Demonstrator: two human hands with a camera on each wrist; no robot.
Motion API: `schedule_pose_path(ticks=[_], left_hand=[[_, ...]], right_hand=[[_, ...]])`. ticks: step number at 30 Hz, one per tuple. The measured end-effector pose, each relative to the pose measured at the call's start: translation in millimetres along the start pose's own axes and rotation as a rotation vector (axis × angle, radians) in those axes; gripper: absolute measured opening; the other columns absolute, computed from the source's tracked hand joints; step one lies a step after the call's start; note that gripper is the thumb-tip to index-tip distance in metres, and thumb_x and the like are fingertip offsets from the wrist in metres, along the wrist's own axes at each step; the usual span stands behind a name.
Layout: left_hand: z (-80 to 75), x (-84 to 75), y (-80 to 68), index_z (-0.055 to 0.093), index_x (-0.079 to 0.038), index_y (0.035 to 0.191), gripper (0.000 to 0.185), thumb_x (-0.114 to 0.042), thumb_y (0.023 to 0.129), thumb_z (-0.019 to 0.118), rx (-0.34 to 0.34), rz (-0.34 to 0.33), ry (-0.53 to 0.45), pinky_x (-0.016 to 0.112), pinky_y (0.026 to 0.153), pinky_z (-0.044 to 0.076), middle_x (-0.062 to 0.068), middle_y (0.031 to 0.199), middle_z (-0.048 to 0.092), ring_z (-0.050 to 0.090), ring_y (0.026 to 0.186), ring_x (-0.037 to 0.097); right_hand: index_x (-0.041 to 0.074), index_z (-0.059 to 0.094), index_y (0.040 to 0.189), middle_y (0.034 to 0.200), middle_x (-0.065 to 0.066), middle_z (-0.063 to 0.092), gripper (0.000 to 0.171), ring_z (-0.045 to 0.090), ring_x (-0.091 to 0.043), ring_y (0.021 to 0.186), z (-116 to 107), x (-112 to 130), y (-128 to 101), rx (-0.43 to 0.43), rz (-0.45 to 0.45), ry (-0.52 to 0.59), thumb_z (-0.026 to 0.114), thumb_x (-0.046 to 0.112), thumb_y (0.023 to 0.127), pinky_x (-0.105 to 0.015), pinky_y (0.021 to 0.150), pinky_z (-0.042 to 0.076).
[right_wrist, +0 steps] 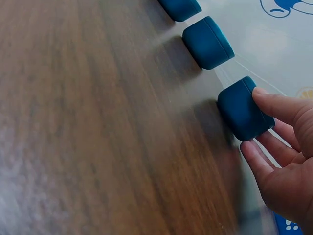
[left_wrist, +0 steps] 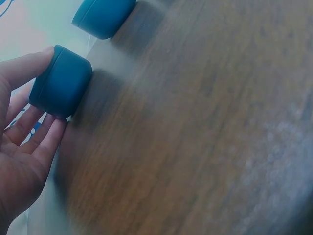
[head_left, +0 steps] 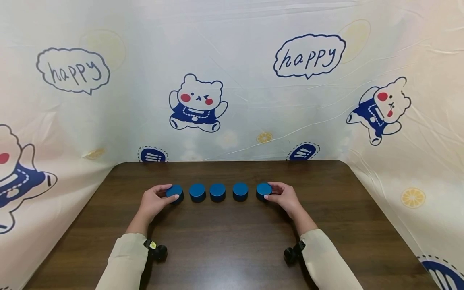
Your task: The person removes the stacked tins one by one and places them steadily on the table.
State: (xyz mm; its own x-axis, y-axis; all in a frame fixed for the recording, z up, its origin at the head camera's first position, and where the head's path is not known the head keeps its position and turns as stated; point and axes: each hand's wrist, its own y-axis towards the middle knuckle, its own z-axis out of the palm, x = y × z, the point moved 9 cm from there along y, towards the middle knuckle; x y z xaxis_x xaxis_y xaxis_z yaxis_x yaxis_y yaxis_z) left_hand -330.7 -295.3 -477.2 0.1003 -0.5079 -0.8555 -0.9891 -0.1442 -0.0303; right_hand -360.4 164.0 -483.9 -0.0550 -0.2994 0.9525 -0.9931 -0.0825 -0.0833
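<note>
Several small blue round boxes, each with a seam below its lid, stand in a row across the table (head_left: 224, 237). My left hand (head_left: 154, 201) pinches the leftmost box (head_left: 175, 192), thumb on the near side and fingers behind it. In the left wrist view, the thumb lies at the lid edge of that box (left_wrist: 66, 83). At the other end, my right hand (head_left: 288, 198) holds the rightmost box (head_left: 263, 189) between thumb and fingers. The right wrist view shows the thumb against the lid of this box (right_wrist: 244, 110). Both held boxes are upright.
Between the hands stand a left inner box (head_left: 197, 191), a middle box (head_left: 218, 191) and a right inner box (head_left: 240, 190), with small gaps. Behind the table's far edge hangs a pale curtain (head_left: 250, 52) printed with bears. Each wrist wears a black camera (head_left: 158, 251).
</note>
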Motion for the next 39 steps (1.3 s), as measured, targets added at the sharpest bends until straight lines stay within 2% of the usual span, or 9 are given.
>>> schedule_pose_path(ticks=[17,30,35,39], left_hand=[[3.3,-2.3,1.9,0.054,-0.005,0.137,0.072,-0.044,0.082,0.078,0.019,-0.016,-0.009,0.05,0.1,0.045,0.023,0.139,0.049,0.049,0.122,0.039],[4.5,-1.4,-0.7,0.051,-0.005,0.14,0.071,-0.038,0.083,0.078,0.033,-0.04,-0.091,0.051,0.105,0.04,0.023,0.145,0.043,0.043,0.128,0.04],[5.1,1.0,-2.9,0.05,-0.004,0.141,0.072,-0.039,0.083,0.078,0.034,-0.037,-0.108,0.05,0.106,0.039,0.023,0.145,0.042,0.043,0.129,0.04],[3.5,3.4,-6.1,0.05,-0.004,0.141,0.075,-0.041,0.082,0.078,0.021,-0.03,-0.125,0.047,0.105,0.04,0.022,0.144,0.044,0.045,0.129,0.039]], right_hand=[[0.006,0.056,0.135,0.133,-0.018,0.057,0.056,0.054,-0.032,0.119,-1.9,-2.4,0.8,0.006,0.022,0.023,0.078,0.01,0.084,-0.044,0.101,0.046],[0.002,0.05,0.139,0.137,-0.02,0.053,0.063,0.053,-0.033,0.124,-8.5,-8.6,-10.4,-0.011,0.035,0.093,0.078,0.008,0.083,-0.045,0.101,0.045],[0.002,0.05,0.139,0.137,-0.02,0.053,0.063,0.052,-0.033,0.125,-11.7,-13.5,-14.4,-0.014,0.057,0.056,0.078,0.011,0.083,-0.046,0.102,0.044],[0.001,0.051,0.137,0.136,-0.021,0.054,0.061,0.053,-0.034,0.124,-11.0,-13.8,-13.8,-0.002,0.036,0.016,0.079,0.012,0.083,-0.045,0.101,0.045]])
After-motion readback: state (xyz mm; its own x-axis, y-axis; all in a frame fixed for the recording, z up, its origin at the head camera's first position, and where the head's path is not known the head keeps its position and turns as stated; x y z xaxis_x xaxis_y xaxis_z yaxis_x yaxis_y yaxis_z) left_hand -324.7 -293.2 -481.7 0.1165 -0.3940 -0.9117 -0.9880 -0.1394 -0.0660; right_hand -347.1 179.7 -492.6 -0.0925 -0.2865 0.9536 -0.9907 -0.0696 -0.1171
